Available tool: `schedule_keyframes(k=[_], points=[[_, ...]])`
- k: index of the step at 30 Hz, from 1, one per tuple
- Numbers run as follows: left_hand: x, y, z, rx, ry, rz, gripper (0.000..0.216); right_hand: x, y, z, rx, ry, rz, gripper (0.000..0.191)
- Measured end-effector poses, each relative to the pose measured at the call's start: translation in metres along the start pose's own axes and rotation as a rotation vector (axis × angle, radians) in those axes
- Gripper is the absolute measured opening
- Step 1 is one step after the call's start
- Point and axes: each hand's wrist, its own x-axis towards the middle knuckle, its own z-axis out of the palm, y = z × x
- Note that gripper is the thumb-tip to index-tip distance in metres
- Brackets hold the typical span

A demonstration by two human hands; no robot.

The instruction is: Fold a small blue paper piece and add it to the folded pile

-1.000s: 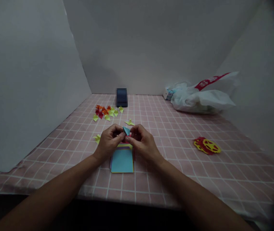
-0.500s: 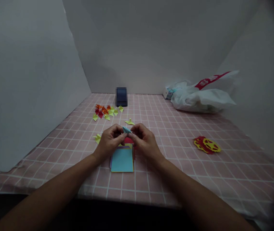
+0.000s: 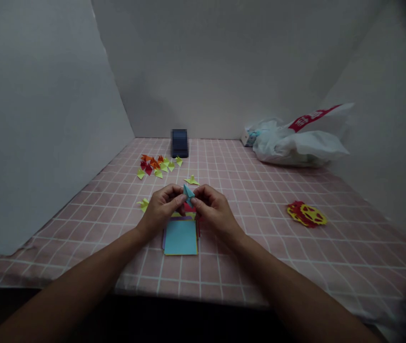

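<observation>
A small folded piece of light-blue origami paper is pinched between both hands, its pointed tip up. My left hand is closed on its left side, thumb in front. On the other side, my right hand grips it between thumb and fingers. Just below the hands lies a stack of square coloured paper, light blue on top, with red, yellow and purple edges showing. A yellow paper crane sits just beyond the hands, and another yellow crane is partly hidden by my left hand.
Several red, orange and yellow paper cranes cluster at the back left. Behind them stands a dark, blurred-out device. A white plastic bag lies at the back right. Red and yellow cut-outs rest on the checked tablecloth.
The folded blue paper has turned from lying slanted to pointing more upright between the fingers. Both hands stay in nearly the same place.
</observation>
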Motion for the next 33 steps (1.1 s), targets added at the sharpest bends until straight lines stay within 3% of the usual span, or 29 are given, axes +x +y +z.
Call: schedule_keyframes(k=[7, 12, 17, 22, 33], points=[[-0.0009, 0.0012, -0.0005, 0.023, -0.033, -0.009, 0.015, -0.0005, -0.0005, -0.0026, 0.197, -0.027, 0.088, 0.023], [-0.0013, 0.0011, 0.0006, -0.075, 0.003, -0.029, 0.023, -0.0004, 0.0021, -0.0007, 0.399, -0.095, 0.234, 0.029], [-0.0015, 0.0012, 0.0016, -0.111, -0.108, -0.058, 0.030, -0.0012, 0.0046, 0.0014, 0.512, -0.195, 0.303, 0.030], [-0.0001, 0.0002, 0.0008, -0.138, -0.073, -0.045, 0.021, -0.0020, 0.0049, 0.0027, 0.517, -0.221, 0.328, 0.028], [0.0006, 0.0015, -0.0008, -0.086, -0.024, -0.087, 0.020, -0.0024, 0.0035, 0.0032, 0.429, -0.116, 0.218, 0.028]])
